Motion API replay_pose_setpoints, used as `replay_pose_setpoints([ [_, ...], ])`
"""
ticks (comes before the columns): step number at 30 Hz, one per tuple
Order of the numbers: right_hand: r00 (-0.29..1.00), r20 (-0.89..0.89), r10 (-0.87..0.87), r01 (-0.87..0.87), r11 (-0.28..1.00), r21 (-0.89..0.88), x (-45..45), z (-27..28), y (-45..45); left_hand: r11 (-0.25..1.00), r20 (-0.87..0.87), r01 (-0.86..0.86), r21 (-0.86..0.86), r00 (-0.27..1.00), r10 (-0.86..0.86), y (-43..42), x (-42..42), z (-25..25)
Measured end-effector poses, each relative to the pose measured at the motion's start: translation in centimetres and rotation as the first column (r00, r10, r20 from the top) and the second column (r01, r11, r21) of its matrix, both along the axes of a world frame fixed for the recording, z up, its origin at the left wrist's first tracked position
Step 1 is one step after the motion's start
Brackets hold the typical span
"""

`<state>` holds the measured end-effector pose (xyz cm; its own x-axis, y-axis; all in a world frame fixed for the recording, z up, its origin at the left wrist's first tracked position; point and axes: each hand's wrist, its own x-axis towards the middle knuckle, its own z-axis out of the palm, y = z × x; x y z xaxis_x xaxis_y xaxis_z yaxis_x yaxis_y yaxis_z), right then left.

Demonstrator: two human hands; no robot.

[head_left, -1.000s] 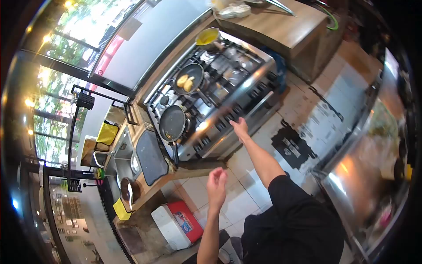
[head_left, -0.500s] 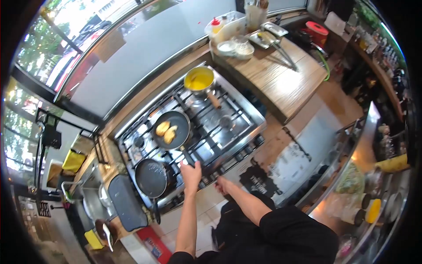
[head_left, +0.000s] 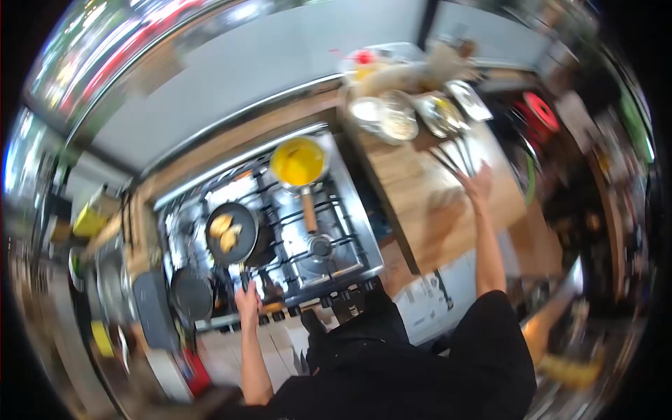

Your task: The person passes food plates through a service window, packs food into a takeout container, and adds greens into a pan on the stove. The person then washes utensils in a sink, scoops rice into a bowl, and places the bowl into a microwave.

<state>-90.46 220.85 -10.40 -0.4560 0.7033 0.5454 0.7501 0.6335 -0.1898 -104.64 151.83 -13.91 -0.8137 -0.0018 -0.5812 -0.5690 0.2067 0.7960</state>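
Note:
My left hand (head_left: 248, 302) is closed around the handle of a small black frying pan (head_left: 246, 248) on the stove. Golden pieces of food (head_left: 225, 232) lie in that pan. My right hand (head_left: 479, 185) is over the wooden counter, its fingers apart at the handle end of metal tongs (head_left: 460, 155); blur hides whether they touch. The tongs' other end rests towards a metal tray (head_left: 439, 117). A saucepan of yellow liquid (head_left: 297, 161), with a wooden handle, sits on a back burner.
A second black pan (head_left: 192, 294) stands at the stove's left front. Bowls (head_left: 397, 117), a red-capped bottle (head_left: 364, 57) and another metal tray (head_left: 469, 101) crowd the back of the wooden counter (head_left: 413, 203). A sink (head_left: 112, 280) lies left of the stove.
My right hand has moved from in front of the stove out to the tongs on the counter. The left hand stays on the pan handle, while the view has shifted right.

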Motion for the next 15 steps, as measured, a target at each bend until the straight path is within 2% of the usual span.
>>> replay_pose_setpoints([
  [1,0.997,0.068,0.025,-0.021,0.999,-0.05,-0.8,-0.3,1.5,0.997,-0.05,-0.079,-0.018,0.996,0.078,0.3,0.0,0.3],
  [2,0.986,0.129,0.106,-0.075,0.972,-0.222,-1.3,-0.5,2.8,0.991,-0.063,-0.135,-0.022,0.989,0.134,1.0,0.2,0.9],
  [3,0.988,0.063,0.139,-0.096,0.886,-0.453,-1.6,-0.6,2.8,0.981,-0.076,-0.191,-0.025,0.979,0.188,2.0,0.7,1.4],
  [5,0.994,-0.011,0.113,-0.107,0.904,-0.413,-1.2,-3.7,5.0,0.966,-0.176,-0.253,-0.057,0.955,0.24,3.1,2.5,1.1],
  [6,0.994,0.011,0.109,-0.101,0.951,-0.292,-1.1,-4.2,5.0,0.957,-0.208,-0.271,-0.103,0.947,0.246,3.4,3.8,1.6],
  [7,0.993,0.014,0.116,-0.096,0.882,-0.461,-0.8,-4.0,5.5,0.949,-0.234,-0.28,-0.148,0.942,0.242,3.7,5.1,2.5],
  [8,0.986,-0.142,0.09,-0.152,0.837,-0.525,-0.9,-1.2,1.9,0.945,-0.252,-0.305,-0.118,0.93,0.269,4.5,6.7,5.2],
  [9,0.941,-0.304,0.147,-0.292,0.809,-0.51,0.1,-3.5,2.8,0.943,-0.271,-0.321,-0.086,0.919,0.288,5.0,8.4,7.5],
  [10,0.884,-0.466,0.039,-0.429,0.465,-0.774,0.8,0.4,-1.7,0.936,-0.31,-0.338,-0.103,0.905,0.292,4.5,10.3,7.5],
  [11,0.84,-0.533,-0.099,-0.532,0.032,-0.846,1.6,3.9,-6.3,0.916,-0.309,-0.389,-0.098,0.887,0.343,4.5,12.4,8.5],
  [12,0.78,-0.586,-0.22,-0.626,-0.266,-0.734,2.2,6.0,-10.8,0.916,-0.312,-0.378,-0.133,0.893,0.324,4.4,14.7,10.3],
  [14,0.641,-0.757,0.125,-0.727,-0.216,-0.652,5.1,6.7,-19.9,0.92,-0.31,-0.363,-0.148,0.9,0.305,4.2,19.6,11.8],
  [15,0.638,-0.742,0.206,-0.665,-0.339,-0.665,6.4,8.0,-23.5,0.908,-0.309,-0.395,-0.137,0.888,0.34,4.3,22.1,12.7],
])
